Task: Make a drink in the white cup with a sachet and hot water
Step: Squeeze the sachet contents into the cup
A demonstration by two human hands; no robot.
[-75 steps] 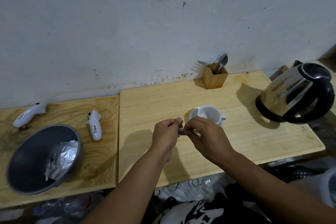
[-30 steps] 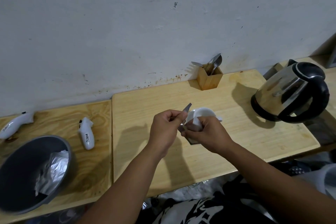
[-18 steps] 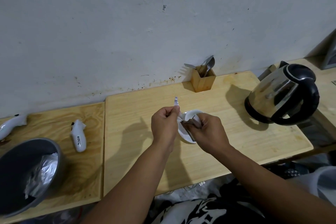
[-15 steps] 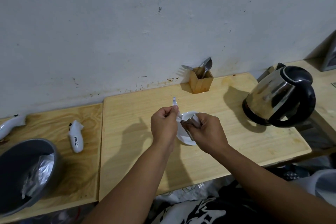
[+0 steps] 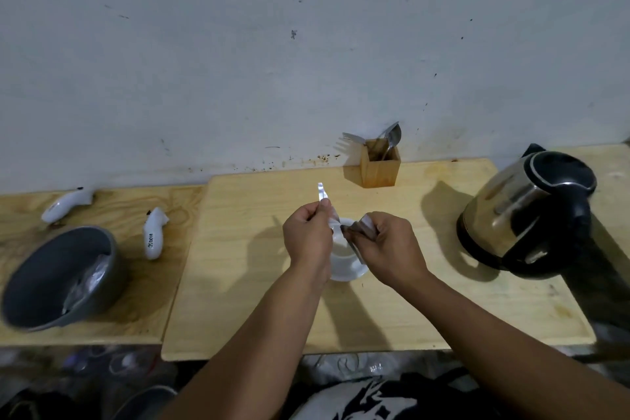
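Pale wooden boards (image 5: 259,283) against a scuffed grey-white wall (image 5: 238,61). Left hand (image 5: 308,239) pinching a torn silver strip (image 5: 322,193); right hand (image 5: 388,245) gripping the sachet (image 5: 363,227), both over the white cup (image 5: 344,261) mid-board. Steel kettle (image 5: 525,215) at right. Handwritten label on white controller (image 5: 153,232), unreadable.

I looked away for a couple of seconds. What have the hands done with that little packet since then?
The left hand has torn a strip off the sachet and lifted it up and away; the right hand keeps its grip on the sachet over the white cup. Before, both hands pinched it closed together. The kettle, spoon holder and grey bowl stayed put.
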